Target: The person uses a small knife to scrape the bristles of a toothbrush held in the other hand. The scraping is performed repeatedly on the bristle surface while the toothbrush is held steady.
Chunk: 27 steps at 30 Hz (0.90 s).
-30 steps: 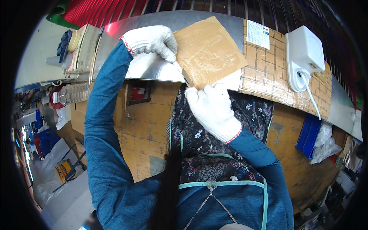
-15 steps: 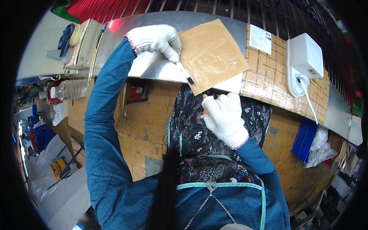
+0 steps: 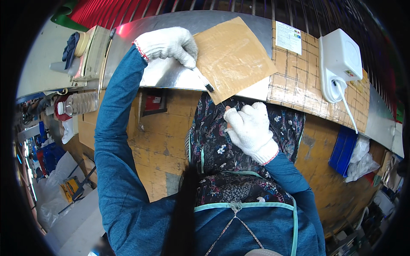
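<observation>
My left hand, in a white knitted glove, is closed at the left edge of a square brown cardboard sheet. A small white strip with a black end sticks out from its fingertips, beside the sheet's lower left edge. The sheet has a shiny film-like surface and lies tilted on the metal table. Below its lower corner, over my lap, my gloved right hand is closed, with bare fingertips showing. A faint thin line runs near those fingertips; what they pinch is too small to make out.
Right of the sheet lies a taped cardboard panel bearing a white device with a cable. A box with tape rolls stands at the left. A clear plastic bottle is below it. Metal bars line the far edge.
My left hand, the strip and the cardboard sheet have shifted slightly left and up in view. The right hand stays almost in place, with its grip unchanged.
</observation>
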Motion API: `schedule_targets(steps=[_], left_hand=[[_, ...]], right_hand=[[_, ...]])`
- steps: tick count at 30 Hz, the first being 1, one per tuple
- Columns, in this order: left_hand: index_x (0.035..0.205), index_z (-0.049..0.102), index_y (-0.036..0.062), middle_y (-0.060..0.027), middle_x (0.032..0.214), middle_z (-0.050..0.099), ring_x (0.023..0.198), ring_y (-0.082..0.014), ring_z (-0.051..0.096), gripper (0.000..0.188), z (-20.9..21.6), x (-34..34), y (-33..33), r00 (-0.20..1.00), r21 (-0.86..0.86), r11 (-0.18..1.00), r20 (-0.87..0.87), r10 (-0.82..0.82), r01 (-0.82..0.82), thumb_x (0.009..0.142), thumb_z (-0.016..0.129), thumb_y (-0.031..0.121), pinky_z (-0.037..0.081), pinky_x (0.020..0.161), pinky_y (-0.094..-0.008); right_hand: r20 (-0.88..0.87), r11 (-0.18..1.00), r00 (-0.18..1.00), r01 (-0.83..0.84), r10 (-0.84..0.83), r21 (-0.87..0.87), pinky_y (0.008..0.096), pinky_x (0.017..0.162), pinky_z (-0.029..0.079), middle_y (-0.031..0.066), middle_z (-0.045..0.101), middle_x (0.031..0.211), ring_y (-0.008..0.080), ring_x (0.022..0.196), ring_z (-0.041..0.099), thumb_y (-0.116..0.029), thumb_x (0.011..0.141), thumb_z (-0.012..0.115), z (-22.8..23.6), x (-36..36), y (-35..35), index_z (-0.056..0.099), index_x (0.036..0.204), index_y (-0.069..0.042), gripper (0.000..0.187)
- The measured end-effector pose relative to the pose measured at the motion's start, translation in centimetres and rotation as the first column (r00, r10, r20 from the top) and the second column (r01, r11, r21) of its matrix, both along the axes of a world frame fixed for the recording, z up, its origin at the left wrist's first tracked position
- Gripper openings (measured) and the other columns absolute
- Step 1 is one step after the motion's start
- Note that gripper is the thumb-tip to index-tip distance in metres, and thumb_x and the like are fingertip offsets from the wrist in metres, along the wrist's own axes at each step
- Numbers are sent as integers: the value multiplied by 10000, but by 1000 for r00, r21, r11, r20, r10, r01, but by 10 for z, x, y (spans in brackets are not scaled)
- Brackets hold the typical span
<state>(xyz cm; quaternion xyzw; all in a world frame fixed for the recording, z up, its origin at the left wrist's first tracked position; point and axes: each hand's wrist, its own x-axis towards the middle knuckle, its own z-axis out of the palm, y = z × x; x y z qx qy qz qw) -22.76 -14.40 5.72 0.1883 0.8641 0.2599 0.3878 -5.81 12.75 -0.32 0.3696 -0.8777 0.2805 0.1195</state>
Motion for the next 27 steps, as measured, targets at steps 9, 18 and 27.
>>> schedule_targets(steps=[9, 18, 27], left_hand=[[902, 767, -8, -92, 766, 732, 715, -180, 668, 301, -7, -3, -1, 1000, -80, 997, -20, 1, -3, 702, 854, 200, 525, 719, -328], [908, 767, -12, -96, 767, 733, 715, -174, 668, 302, -7, -3, -1, 1000, -77, 997, -17, 6, -7, 690, 861, 175, 527, 719, -332], [901, 769, -7, -93, 758, 732, 708, -169, 664, 286, -5, -1, 0, 998, -56, 998, -51, -24, 21, 693, 857, 168, 524, 716, -333]], right_hand=[[-77, 994, 997, 18, -10, 108, 384, 624, 349, -3, 487, 579, 203, 594, 476, -87, 807, 696, 2, 1, -8, 596, 881, -97, 124], [-25, 973, 999, -19, 26, 230, 387, 631, 356, 14, 525, 595, 201, 616, 511, -113, 827, 649, 10, 5, -8, 588, 912, -82, 109], [5, 973, 1000, -17, 17, 230, 387, 658, 351, 30, 544, 614, 219, 636, 526, -148, 741, 688, 11, 6, -8, 582, 949, -83, 242]])
